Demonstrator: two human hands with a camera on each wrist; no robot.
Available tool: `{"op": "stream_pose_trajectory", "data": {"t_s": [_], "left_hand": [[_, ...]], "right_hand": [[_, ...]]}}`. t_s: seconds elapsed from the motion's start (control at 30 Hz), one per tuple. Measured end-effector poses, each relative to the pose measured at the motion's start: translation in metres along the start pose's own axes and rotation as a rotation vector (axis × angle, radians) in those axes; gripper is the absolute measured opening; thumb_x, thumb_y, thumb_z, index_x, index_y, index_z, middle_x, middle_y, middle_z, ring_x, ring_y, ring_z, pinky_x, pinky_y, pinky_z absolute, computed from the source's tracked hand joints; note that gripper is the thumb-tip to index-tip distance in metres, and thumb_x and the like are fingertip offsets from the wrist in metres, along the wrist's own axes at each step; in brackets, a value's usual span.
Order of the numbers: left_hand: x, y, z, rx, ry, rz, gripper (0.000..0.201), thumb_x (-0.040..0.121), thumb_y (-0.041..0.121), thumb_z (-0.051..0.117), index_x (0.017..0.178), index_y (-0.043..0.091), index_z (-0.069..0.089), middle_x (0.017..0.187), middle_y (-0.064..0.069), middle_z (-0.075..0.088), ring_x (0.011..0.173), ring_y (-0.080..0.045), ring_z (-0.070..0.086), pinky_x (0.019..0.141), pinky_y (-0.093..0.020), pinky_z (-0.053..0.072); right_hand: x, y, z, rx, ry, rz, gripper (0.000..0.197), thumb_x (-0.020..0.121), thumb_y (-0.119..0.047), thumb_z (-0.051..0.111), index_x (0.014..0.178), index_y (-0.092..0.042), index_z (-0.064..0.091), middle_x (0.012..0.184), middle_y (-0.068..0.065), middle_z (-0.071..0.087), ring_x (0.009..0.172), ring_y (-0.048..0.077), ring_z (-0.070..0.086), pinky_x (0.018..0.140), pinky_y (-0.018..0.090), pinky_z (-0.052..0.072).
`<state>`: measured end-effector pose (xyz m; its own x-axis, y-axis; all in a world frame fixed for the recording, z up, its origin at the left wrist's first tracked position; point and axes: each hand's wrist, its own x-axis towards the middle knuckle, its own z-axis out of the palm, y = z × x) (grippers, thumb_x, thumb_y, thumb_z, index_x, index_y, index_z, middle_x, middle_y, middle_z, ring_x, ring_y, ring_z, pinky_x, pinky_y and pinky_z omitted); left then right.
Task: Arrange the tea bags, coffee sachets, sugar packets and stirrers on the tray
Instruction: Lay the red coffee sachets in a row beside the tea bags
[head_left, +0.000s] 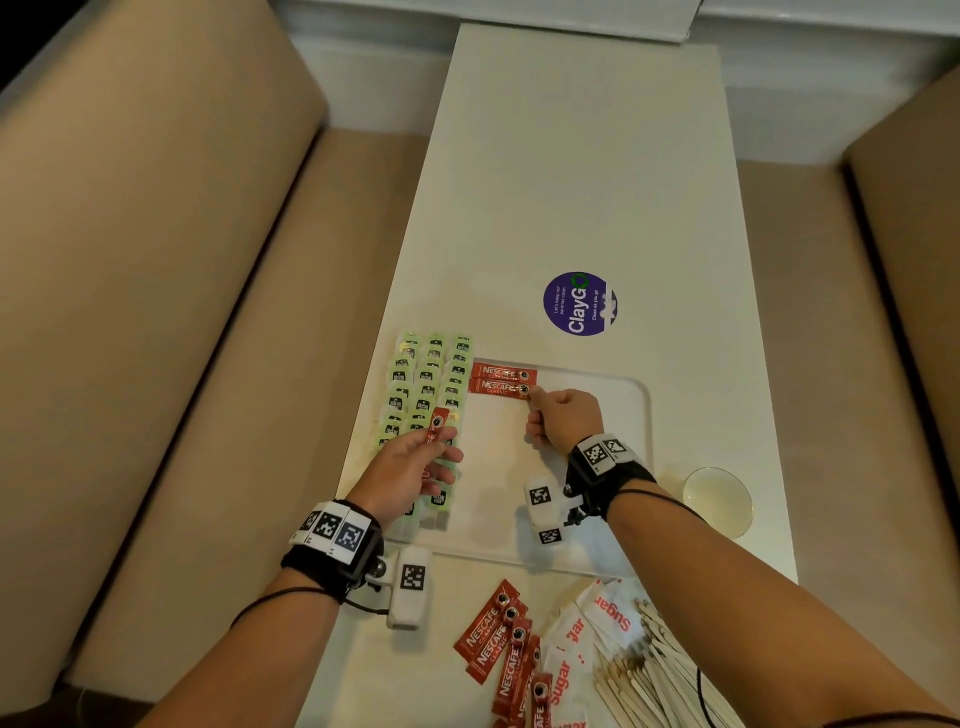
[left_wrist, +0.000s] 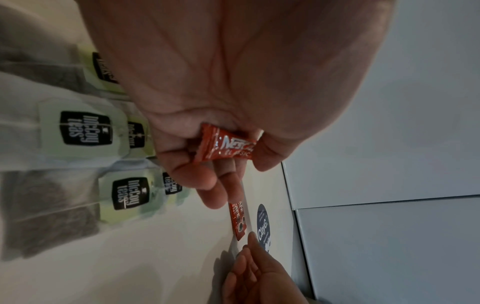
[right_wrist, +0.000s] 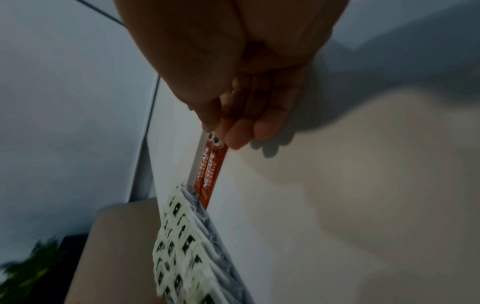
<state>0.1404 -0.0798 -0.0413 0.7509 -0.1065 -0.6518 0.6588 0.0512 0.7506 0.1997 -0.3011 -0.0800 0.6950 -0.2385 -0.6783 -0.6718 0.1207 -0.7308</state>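
Observation:
A white tray (head_left: 644, 415) lies on the white table. Green-tagged tea bags (head_left: 426, 384) fill its left side in three columns. Two red coffee sachets (head_left: 501, 373) lie side by side along the tray's far edge. My right hand (head_left: 535, 410) has its fingers curled, with thumb and fingertips pinching the right end of the nearer sachet (right_wrist: 210, 170). My left hand (head_left: 441, 447) hovers over the tea bags (left_wrist: 85, 127) and pinches another red coffee sachet (left_wrist: 226, 144) between thumb and fingers. Loose coffee sachets (head_left: 504, 639), sugar packets (head_left: 608, 613) and wooden stirrers (head_left: 654, 670) are piled on the table in front of the tray.
A small glass dish (head_left: 719, 501) stands right of the tray near the table's edge. A purple round sticker (head_left: 579, 304) is on the table beyond the tray. Beige sofas (head_left: 156, 260) flank the table on both sides.

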Motion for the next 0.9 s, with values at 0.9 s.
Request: {"op": "stream_pose_trajectory", "data": {"t_s": [0.9], "left_hand": [[-0.006, 0.009, 0.009, 0.402, -0.032, 0.140, 0.010, 0.101, 0.016, 0.059, 0.102, 0.008, 0.065, 0.089, -0.005, 0.076, 0.057, -0.017, 0.053, 0.054, -0.029, 0.045]], "right_hand": [[-0.065, 0.002, -0.017, -0.481, -0.273, -0.450, 0.007, 0.094, -0.021, 0.072, 0.096, -0.016, 0.077, 0.075, -0.005, 0.071, 0.058, 0.005, 0.062, 0.060, 0.019, 0.050]]}}
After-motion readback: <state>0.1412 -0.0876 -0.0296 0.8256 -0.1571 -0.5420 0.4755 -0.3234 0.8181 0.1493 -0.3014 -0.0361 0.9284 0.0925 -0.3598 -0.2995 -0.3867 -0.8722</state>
